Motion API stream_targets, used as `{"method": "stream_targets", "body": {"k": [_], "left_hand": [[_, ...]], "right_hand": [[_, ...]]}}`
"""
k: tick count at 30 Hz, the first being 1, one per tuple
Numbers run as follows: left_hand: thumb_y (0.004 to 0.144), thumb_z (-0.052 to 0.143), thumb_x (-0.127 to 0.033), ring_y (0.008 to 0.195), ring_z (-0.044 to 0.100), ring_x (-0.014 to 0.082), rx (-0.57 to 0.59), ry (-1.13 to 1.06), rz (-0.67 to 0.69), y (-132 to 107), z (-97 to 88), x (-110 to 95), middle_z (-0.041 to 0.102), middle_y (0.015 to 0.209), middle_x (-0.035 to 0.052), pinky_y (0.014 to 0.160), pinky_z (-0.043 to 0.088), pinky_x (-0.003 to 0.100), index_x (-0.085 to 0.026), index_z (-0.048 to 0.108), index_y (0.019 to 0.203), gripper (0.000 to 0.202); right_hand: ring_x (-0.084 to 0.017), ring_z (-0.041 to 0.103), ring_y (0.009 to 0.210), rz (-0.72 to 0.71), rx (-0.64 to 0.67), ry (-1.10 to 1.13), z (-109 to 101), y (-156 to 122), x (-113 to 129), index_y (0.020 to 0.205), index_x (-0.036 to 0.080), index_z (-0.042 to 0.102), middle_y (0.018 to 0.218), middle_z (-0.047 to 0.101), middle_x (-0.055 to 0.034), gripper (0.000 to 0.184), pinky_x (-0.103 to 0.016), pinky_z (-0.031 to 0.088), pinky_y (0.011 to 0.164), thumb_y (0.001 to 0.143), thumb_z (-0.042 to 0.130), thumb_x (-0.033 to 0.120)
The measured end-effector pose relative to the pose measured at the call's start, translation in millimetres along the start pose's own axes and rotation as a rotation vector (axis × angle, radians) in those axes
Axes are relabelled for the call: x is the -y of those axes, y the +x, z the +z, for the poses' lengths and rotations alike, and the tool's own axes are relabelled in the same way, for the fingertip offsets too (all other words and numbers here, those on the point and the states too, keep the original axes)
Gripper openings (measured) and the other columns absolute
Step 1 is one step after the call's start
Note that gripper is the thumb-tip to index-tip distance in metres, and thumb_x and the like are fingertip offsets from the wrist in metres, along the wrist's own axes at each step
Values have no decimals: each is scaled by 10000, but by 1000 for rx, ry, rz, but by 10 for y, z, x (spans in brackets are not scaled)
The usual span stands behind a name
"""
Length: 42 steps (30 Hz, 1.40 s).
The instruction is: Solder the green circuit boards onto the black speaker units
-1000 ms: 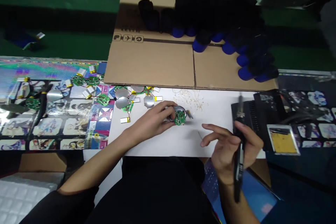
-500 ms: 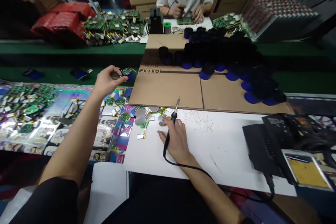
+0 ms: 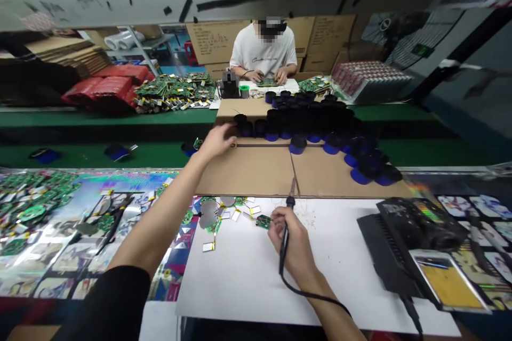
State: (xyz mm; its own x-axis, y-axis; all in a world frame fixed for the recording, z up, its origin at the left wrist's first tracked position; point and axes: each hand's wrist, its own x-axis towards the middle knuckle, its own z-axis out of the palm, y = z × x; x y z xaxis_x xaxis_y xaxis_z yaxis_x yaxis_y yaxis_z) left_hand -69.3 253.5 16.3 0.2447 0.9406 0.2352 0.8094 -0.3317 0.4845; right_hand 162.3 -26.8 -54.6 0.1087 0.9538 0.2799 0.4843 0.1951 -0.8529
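Over a white sheet (image 3: pixel 232 282) at the near edge of the counter (image 3: pixel 100 117), the right hand (image 3: pixel 296 245) has its fingers (image 3: pixel 280 232) wrapped closed around a soldering iron (image 3: pixel 285 240), its tip pointing away from the person and its cable (image 3: pixel 312 295) trailing back past the wrist. Just left of those fingers, a small green circuit board (image 3: pixel 263 221) lies flat on the sheet, apart from the hand. Farther left, silver discs (image 3: pixel 208 213) and small batteries (image 3: pixel 208 246) lie scattered at the sheet's edge. The left hand (image 3: pixel 218 141) reaches far forward over a cardboard sheet (image 3: pixel 248 170), its fingers (image 3: pixel 228 130) loosely extended, with nothing visible in their hold, just beside a rank of black-and-blue spools (image 3: pixel 298 144). A soldering station (image 3: pixel 408 229) sits at right, beside a yellow-faced panel (image 3: pixel 450 287). A patterned mat (image 3: pixel 60 277) at left carries heaped boards (image 3: pixel 28 208). Across the counter, a co-worker (image 3: pixel 264 50) in a white T-shirt bends over another board (image 3: pixel 267 83), with more boards (image 3: pixel 174 93) and red bags (image 3: pixel 100 93) to that side.
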Motion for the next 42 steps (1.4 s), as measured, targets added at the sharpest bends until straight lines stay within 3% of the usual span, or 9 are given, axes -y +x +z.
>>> {"method": "stream_targets", "body": {"k": [6, 11, 15, 18, 23, 27, 30, 36, 42], "left_hand": [[914, 733, -284, 1234, 634, 343, -7, -17, -39, 276, 524, -345, 668, 1333, 219, 1091, 486, 426, -105, 640, 1242, 386], [939, 693, -276, 1184, 621, 328, -6, -63, -12, 64, 480, -510, 659, 1224, 167, 1086, 476, 459, -146, 627, 1053, 185], [911, 754, -365, 1118, 634, 281, 149, -215, 218, -570, 194, -639, 668, 1187, 92, 1022, 513, 428, -186, 598, 1102, 305], [926, 777, -439, 1137, 674, 257, 420, -426, 265, -1242, 2, -754, 663, 1304, 92, 1004, 545, 405, -226, 528, 1296, 495], [957, 740, -268, 1190, 691, 270, 656, -472, 248, -2191, 139, -962, 652, 1403, 109, 987, 597, 415, -288, 495, 1438, 540], [982, 670, -171, 1476, 540, 325, 585, -656, 169, -2595, 513, -1085, 513, 1610, 153, 1228, 465, 563, -350, 223, 1671, 840], [941, 769, -205, 1501, 517, 340, 424, -788, 28, -2747, 726, -1141, 503, 1605, 170, 1227, 465, 592, -382, 48, 1706, 1065], [929, 807, -222, 1355, 642, 252, 272, -999, -97, -2817, 815, -1188, 632, 1407, 102, 1231, 498, 508, -363, 246, 1629, 907], [1024, 689, -257, 1326, 630, 250, 313, -819, -36, -2688, 608, -1132, 651, 1395, 105, 1095, 552, 405, -257, 721, 1252, 230]], "right_hand": [[-188, 791, 771, 173, -26, 324, -511, -182, 72, 1027, 218, 636, 885, 774, -57, 197, -270, 649, 681, 925, 758, 334], [-172, 814, 829, 245, -31, 470, -819, -325, 177, 960, 240, 660, 874, 798, -33, 227, -243, 673, 775, 883, 849, 338], [-164, 809, 893, 172, -166, 479, -893, -365, 145, 973, 257, 666, 915, 778, -17, 203, -230, 682, 755, 887, 849, 244], [-165, 794, 988, 96, -220, 468, -911, -356, 75, 1057, 276, 666, 1020, 760, -20, 254, -272, 706, 826, 894, 828, 168], [-173, 764, 1113, -3, -217, 389, -867, -366, -64, 1173, 289, 645, 1138, 738, -41, 342, -307, 712, 898, 927, 750, 76], [-187, 780, 1078, -131, -124, 163, -804, -444, -103, 1197, 272, 643, 1118, 764, -50, 396, -340, 707, 929, 906, 747, 24], [-192, 802, 1025, -239, -45, 15, -780, -521, -75, 1197, 247, 641, 1100, 785, -64, 418, -348, 691, 957, 887, 751, -11], [-217, 794, 1027, -375, 87, -73, -704, -624, -47, 1190, 215, 644, 1120, 798, -106, 391, -380, 681, 871, 901, 702, -42], [-249, 777, 1015, -398, 86, -133, -651, -598, -14, 1131, 235, 659, 1048, 821, -73, 365, -462, 627, 903, 885, 730, -25]]}}
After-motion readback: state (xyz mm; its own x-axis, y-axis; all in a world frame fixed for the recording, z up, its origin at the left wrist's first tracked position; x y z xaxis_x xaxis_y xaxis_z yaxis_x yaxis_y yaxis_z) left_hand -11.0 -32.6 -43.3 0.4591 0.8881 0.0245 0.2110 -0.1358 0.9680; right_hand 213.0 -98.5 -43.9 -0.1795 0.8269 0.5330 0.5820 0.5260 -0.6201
